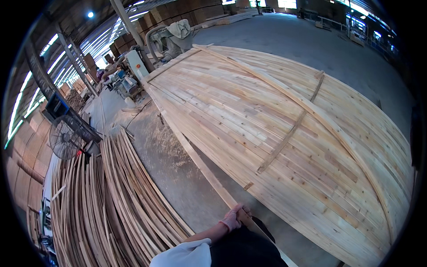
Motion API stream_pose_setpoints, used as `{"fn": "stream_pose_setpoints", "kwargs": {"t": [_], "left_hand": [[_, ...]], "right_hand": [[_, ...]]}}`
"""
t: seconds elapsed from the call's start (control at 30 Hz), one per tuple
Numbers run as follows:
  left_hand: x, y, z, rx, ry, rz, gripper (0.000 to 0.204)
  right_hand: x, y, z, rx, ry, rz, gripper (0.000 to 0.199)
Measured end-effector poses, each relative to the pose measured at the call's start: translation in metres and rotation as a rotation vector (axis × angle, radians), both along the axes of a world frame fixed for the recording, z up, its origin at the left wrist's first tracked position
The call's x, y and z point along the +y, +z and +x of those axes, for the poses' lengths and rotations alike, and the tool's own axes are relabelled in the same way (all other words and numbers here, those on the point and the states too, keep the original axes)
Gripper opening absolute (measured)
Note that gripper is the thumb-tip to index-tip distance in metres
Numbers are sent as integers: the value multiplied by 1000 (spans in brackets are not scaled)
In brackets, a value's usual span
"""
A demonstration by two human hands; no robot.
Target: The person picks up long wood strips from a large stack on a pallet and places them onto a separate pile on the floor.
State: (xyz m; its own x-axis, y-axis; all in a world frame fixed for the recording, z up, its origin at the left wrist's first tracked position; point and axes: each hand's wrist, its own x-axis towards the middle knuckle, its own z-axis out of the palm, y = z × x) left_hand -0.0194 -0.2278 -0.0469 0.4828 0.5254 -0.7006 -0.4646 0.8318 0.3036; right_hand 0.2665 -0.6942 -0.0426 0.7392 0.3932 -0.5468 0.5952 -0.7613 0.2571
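My left hand [232, 218], in a pale pinkish glove, is wrapped round a long narrow wooden strip [200, 164] close to my body. The strip runs away from me along the left side of a large panel of jointed boards [249, 120], resting by the panel's far left corner and slanting off its edge towards me. A gap shows between strip and panel near my hand. My right hand does not show.
Another long strip [307, 104] lies lengthwise on the panel, with a thin crosspiece [289, 135] under it. Stacked strips [120, 191] fill the floor at left, near a fan [66, 138]. Sawdust [171, 144] lies beside the panel. Machinery [171, 40] and a post stand beyond.
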Motion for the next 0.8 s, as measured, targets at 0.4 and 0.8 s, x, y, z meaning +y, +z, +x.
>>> {"fn": "stream_pose_setpoints", "kwargs": {"t": [0.4, 0.8], "left_hand": [[19, -21, -3, 41, 340, -131, 28], [0, -19, -9, -2, -257, -140, 33]], "right_hand": [[54, 10, 20, 188, 238, 95, 45], [300, 46, -98, 577, 5, 676, 46]]}}
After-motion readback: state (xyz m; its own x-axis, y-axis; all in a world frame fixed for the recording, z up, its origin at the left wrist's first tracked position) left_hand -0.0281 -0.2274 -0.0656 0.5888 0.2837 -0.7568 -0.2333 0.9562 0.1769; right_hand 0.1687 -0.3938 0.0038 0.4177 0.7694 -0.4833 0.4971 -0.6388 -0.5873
